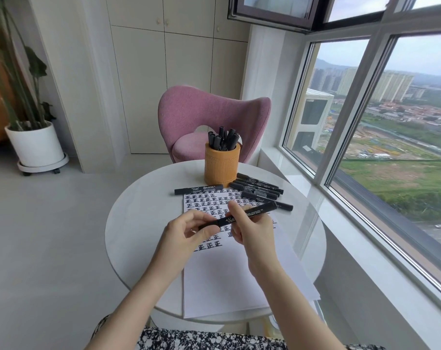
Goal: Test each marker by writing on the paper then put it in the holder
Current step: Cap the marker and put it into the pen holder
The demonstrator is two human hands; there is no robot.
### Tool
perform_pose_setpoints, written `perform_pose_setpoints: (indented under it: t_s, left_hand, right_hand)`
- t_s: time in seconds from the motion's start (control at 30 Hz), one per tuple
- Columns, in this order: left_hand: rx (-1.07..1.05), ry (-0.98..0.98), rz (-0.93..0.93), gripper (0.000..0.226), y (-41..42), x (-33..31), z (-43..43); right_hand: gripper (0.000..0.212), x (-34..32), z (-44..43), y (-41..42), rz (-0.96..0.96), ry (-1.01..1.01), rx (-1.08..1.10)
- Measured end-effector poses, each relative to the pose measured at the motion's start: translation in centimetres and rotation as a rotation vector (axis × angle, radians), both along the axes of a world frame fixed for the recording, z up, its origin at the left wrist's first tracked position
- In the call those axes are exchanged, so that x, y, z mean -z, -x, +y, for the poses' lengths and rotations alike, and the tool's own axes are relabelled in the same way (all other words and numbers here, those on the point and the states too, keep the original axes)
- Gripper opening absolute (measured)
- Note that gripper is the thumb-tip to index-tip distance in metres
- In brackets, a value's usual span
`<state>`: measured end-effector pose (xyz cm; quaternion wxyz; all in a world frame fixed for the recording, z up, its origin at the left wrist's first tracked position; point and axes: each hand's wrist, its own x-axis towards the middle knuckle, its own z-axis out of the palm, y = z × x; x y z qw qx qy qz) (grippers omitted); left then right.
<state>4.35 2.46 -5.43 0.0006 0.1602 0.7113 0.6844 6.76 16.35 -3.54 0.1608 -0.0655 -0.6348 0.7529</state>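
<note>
bench round, white | paper lying on it, far half filled with written marks | holder at far edge, markers standing inside | loose markers lying right of holder | left hand fingers pinch marker's left end, above paper | right hand fingers grip its middle | marker capped

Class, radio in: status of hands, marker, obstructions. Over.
Left hand and right hand both grip one black marker pen above the white paper sheet. Orange cylindrical holder part-filled. Loose black markers beside it.
</note>
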Motion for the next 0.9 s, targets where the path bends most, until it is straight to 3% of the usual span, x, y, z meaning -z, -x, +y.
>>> perform_pose_setpoints:
  t_s: [0.33,0.47,0.73,0.83,0.9]
  left_hand:
    - [-0.111,-0.056,0.022,0.014,-1.0,0.2,1.0]
    - [-0.14,-0.013,0.043,0.012,-1.0,0.0,1.1]
    - [-0.194,0.05,0.113,0.011,0.7,-1.2,0.5]
    - [-0.248,0.042,0.156,0.013,1.9,-2.3,-0.2]
    - [-0.287,0.027,0.18,0.016,3.2,-3.4,-0.6]
  right_hand:
    - [0.059,0.3,-0.9,0.2,-0.001,0.051,0.054]
    - [0.049,0.0,-0.7,0.7,-0.025,-0.007,0.015]
    - [0.052,-0.6,1.6,1.3,-0.218,-0.138,-0.15]
    - [0.048,-0.4,3.3,1.3,-0.192,-0.161,-0.046]
    - [0.033,0.1,4.9,1.6,-0.106,-0.332,0.132]
